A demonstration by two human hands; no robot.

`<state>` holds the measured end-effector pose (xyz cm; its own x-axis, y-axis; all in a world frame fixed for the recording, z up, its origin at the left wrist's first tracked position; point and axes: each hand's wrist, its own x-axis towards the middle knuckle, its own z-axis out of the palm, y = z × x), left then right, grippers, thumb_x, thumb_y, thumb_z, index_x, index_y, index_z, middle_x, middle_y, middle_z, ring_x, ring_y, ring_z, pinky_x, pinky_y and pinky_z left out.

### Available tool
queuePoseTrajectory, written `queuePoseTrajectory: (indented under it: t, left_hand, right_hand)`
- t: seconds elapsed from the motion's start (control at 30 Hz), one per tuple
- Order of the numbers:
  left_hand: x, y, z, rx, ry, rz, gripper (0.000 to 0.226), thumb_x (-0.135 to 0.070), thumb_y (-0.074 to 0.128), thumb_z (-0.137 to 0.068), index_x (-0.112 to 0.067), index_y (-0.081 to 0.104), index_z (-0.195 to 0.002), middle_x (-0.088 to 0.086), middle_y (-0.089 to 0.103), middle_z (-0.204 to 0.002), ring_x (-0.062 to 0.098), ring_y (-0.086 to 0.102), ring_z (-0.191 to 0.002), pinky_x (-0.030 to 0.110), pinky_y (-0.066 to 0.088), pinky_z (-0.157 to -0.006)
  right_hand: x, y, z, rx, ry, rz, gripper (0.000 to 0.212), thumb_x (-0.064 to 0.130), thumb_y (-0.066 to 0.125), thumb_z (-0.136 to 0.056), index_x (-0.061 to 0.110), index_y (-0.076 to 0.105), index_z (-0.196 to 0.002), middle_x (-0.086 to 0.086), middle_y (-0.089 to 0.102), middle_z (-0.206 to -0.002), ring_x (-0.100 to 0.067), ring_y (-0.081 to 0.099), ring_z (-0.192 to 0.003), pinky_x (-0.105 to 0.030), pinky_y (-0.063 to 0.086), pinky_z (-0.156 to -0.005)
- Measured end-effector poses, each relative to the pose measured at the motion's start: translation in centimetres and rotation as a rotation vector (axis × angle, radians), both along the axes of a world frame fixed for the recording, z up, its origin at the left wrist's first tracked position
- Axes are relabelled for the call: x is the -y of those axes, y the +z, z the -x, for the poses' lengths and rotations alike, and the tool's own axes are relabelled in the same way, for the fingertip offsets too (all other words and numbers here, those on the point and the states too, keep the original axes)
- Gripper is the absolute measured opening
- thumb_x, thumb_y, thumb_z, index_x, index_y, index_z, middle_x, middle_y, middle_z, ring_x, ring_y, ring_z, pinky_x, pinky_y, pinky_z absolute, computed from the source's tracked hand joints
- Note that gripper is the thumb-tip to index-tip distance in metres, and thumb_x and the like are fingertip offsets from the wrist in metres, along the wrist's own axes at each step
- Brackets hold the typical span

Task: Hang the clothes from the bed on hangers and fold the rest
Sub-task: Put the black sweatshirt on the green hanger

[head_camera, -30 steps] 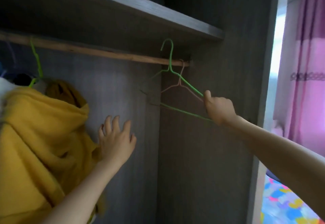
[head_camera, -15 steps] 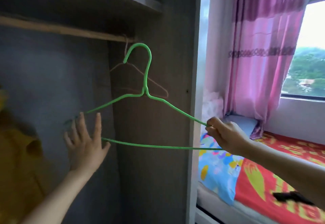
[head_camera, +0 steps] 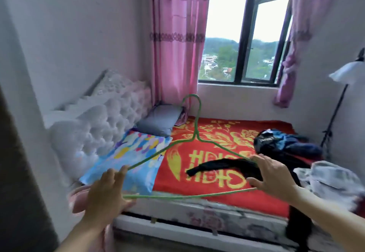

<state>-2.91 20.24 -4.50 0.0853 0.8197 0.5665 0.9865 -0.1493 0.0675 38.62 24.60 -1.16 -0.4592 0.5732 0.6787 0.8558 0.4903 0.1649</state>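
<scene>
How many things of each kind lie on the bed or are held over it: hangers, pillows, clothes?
Hangers: 1, green hanger, held by both hands.
Pillows: 2, grey pillow and patterned pillow.
Clothes: 3 at least, black garment, dark pile, pale heap.
Total: 6

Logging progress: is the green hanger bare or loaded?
Bare: the green wire hanger carries no garment; left hand and right hand hold its ends.

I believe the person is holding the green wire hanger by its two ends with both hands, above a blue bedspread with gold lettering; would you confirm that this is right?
Not quite: the bedspread is red with gold lettering, not blue, as the head view shows. The rest holds: the left hand and the right hand hold the green wire hanger by its two ends above it.
</scene>
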Motion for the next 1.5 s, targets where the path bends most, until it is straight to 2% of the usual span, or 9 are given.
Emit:
queuePoseTrajectory:
  t: [0.2,0.4,0.63,0.77,0.93,1.13,1.3,1.37,1.5]
  left_hand:
    - [-5.8,-4.8,-11.3,-0.011,-0.175,0.329,0.115,-0.041,0.091,-0.001,-0.013,0.048,-0.104,0.006,0.063,-0.072,0.027,0.06,-0.046,0.033,0.046,-0.036]
    - [-11.6,-8.1,-18.1,-0.081,-0.33,0.452,0.107,-0.035,0.092,-0.009,-0.006,0.063,-0.108,0.002,0.061,-0.074,0.024,0.061,-0.057,0.034,0.046,-0.042]
    - [-20.5,-13.2,-26.0,0.047,-0.395,0.584,0.093,-0.047,0.073,-0.066,-0.024,0.029,-0.144,-0.012,0.049,-0.122,0.009,0.046,-0.111,0.022,0.03,-0.078]
    - [-27.5,-15.0,-31.0,0.125,-0.455,0.594,0.089,-0.032,0.087,-0.058,-0.013,0.048,-0.135,0.002,0.059,-0.121,0.024,0.057,-0.107,0.033,0.043,-0.087]
    - [-36.1,-15.7,-38.4,0.065,-0.582,0.555,0.093,-0.024,0.097,-0.011,0.002,0.071,-0.096,0.012,0.069,-0.078,0.029,0.067,-0.059,0.037,0.053,-0.044]
    - [-41.5,-17.0,-43.1,0.052,-0.596,0.671,0.097,-0.042,0.082,-0.062,-0.009,0.038,-0.142,0.005,0.053,-0.131,0.024,0.053,-0.116,0.034,0.041,-0.097]
    - [-44.9,-17.1,-46.6,-0.038,-0.646,0.613,0.102,-0.032,0.096,-0.019,0.004,0.066,-0.11,0.013,0.068,-0.092,0.03,0.069,-0.079,0.039,0.055,-0.06]
    - [-46.2,-17.2,-48.1,-0.063,-0.63,0.614,0.104,-0.031,0.095,-0.014,0.005,0.066,-0.108,0.012,0.068,-0.091,0.027,0.067,-0.081,0.038,0.056,-0.059]
    - [-49.3,-19.1,-50.3,-0.071,-0.57,0.614,0.115,-0.027,0.097,-0.019,0.002,0.051,-0.12,0.014,0.064,-0.099,0.022,0.046,-0.098,0.043,0.055,-0.067]
  right_hand:
    - [3.6,-7.3,-11.4,0.279,-0.374,0.144,0.114,0.087,0.048,-0.059,-0.006,0.041,-0.125,-0.011,0.05,-0.1,-0.025,0.049,-0.082,-0.032,0.054,-0.062]
    - [4.9,-10.5,-16.7,0.163,-0.527,0.349,0.116,0.06,0.086,-0.028,0.002,0.043,-0.119,-0.005,0.065,-0.08,-0.02,0.064,-0.066,-0.024,0.054,-0.057]
    - [-0.3,-13.7,-21.8,0.016,-0.651,0.522,0.11,0.049,0.089,-0.016,0.014,0.046,-0.11,0.003,0.064,-0.078,-0.014,0.044,-0.078,-0.02,0.049,-0.055]
    - [-6.0,-13.4,-25.5,-0.01,-0.716,0.611,0.105,0.047,0.089,-0.012,0.02,0.045,-0.104,0.009,0.061,-0.073,-0.009,0.041,-0.076,-0.019,0.042,-0.056]
    - [-14.4,-11.5,-31.6,0.005,-0.85,0.712,0.108,0.05,0.087,-0.004,0.022,0.044,-0.099,0.007,0.061,-0.069,-0.006,0.058,-0.06,-0.018,0.044,-0.046]
    - [-18.1,-13.2,-35.6,0.053,-0.928,0.765,0.116,0.046,0.086,-0.007,0.014,0.048,-0.112,0.002,0.059,-0.073,-0.013,0.058,-0.063,-0.022,0.047,-0.048]
    - [-21.9,-15.3,-39.1,0.108,-0.963,0.815,0.106,0.032,0.094,-0.019,0.001,0.063,-0.115,-0.008,0.065,-0.087,-0.025,0.067,-0.075,-0.033,0.055,-0.06]
    - [-24.6,-15.9,-41.1,0.12,-0.941,0.847,0.105,0.033,0.094,-0.029,0.002,0.058,-0.123,-0.01,0.063,-0.095,-0.027,0.066,-0.084,-0.037,0.055,-0.069]
    - [-31.2,-18.5,-45.4,0.111,-0.825,0.879,0.12,0.041,0.092,-0.003,-0.001,0.064,-0.112,-0.008,0.063,-0.076,-0.021,0.066,-0.063,-0.029,0.054,-0.053]
